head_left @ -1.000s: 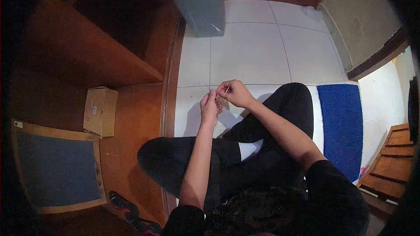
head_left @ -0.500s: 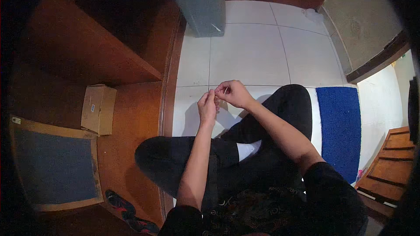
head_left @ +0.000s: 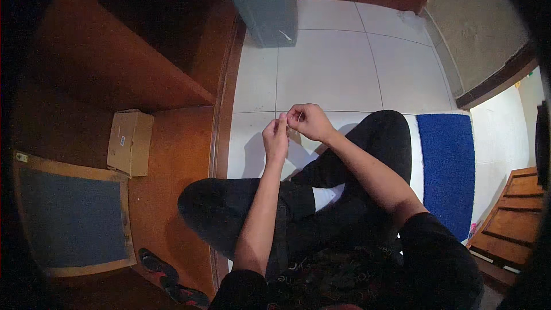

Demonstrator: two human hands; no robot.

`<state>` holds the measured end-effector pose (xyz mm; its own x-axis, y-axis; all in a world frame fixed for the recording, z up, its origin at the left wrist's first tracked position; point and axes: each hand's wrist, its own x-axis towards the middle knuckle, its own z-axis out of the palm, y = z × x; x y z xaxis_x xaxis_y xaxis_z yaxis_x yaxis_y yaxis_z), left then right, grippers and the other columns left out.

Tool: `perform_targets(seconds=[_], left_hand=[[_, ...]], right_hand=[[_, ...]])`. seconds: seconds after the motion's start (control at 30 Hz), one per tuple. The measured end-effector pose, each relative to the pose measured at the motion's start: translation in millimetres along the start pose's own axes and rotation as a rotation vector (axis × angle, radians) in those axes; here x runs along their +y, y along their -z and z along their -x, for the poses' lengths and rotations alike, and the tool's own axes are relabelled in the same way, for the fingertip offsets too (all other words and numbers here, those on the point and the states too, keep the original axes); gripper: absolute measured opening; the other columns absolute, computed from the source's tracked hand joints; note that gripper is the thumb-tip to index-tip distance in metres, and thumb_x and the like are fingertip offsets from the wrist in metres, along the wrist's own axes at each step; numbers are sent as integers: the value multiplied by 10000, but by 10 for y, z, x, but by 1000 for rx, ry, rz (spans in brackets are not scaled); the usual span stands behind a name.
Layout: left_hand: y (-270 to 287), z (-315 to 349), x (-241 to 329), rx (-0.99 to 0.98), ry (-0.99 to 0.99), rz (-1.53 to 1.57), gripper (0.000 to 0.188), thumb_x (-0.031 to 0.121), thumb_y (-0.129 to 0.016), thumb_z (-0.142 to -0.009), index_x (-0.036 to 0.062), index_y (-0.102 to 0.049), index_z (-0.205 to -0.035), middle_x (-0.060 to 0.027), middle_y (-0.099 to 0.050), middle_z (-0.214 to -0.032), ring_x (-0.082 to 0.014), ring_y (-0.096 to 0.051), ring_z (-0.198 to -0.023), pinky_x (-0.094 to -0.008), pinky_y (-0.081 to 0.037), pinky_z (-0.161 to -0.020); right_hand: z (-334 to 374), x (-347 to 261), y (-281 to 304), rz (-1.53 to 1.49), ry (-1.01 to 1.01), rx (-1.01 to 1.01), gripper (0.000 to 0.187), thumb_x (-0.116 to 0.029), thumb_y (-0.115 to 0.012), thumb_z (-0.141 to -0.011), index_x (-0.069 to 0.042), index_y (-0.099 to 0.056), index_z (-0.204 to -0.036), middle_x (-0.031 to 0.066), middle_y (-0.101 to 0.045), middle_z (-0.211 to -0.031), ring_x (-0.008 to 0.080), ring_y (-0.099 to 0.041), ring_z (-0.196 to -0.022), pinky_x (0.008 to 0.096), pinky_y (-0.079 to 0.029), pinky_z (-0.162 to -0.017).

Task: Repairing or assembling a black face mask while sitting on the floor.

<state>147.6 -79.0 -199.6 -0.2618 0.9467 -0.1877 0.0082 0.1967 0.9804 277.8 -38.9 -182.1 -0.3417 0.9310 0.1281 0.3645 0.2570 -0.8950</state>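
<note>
Over the white tiled floor, in front of my crossed legs, my two hands meet at the fingertips. My left hand is closed, thumb up and pressed against its fingers. From the right, my right hand comes in with thumb and index finger in a pinch beside the left thumb. A tiny pale sliver shows at the right fingers; it is too small to name. Whatever else lies between the fingertips is hidden.
A grey plastic bin stands on the floor ahead. At left, a wooden cabinet holds a cardboard box and a framed dark panel. Dark sandals lie near it. A blue mat lies at right.
Both hands have shifted very slightly, fingertips still together. The left hand has turned a little, its lower fingers now more tucked away. The surroundings look the same.
</note>
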Motion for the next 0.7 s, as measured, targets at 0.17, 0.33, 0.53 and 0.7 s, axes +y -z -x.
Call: perform_targets(seconds=[0.17,0.33,0.53,0.7], left_hand=[[12,-24,-59,-31,-35,28,341,327,-525,-913,32,-594,-757,28,-457,-560,-55,-407,-482,-233,-322,-433],[52,-55,-115,44,-138,-99,358,289,-542,-900,-23,-584,-729,-7,-495,-567,-87,-418,-538,-268,-358,-503],[-9,-62,-113,74,-152,-189,382,297,-553,-888,-45,-574,-720,-42,-487,-549,-99,-417,-557,-292,-373,-532],[72,-133,-235,68,-138,-131,369,291,-555,-887,-41,-581,-729,-33,-493,-560,-98,-427,-561,-288,-375,-534]], right_hand=[[-21,53,-25,3,2,39,192,-207,-641,-730,-22,-661,-777,80,-609,-625,155,-566,-554,289,-471,-566],[-16,23,-38,-13,3,35,163,-166,-646,-733,-7,-657,-770,53,-604,-614,103,-541,-551,261,-464,-559],[-23,82,-4,-2,-37,77,238,-251,-654,-700,-24,-663,-771,106,-631,-653,210,-605,-577,316,-487,-581],[-53,37,-38,5,-82,101,244,-251,-669,-678,-18,-640,-746,105,-631,-656,208,-613,-598,324,-492,-596]])
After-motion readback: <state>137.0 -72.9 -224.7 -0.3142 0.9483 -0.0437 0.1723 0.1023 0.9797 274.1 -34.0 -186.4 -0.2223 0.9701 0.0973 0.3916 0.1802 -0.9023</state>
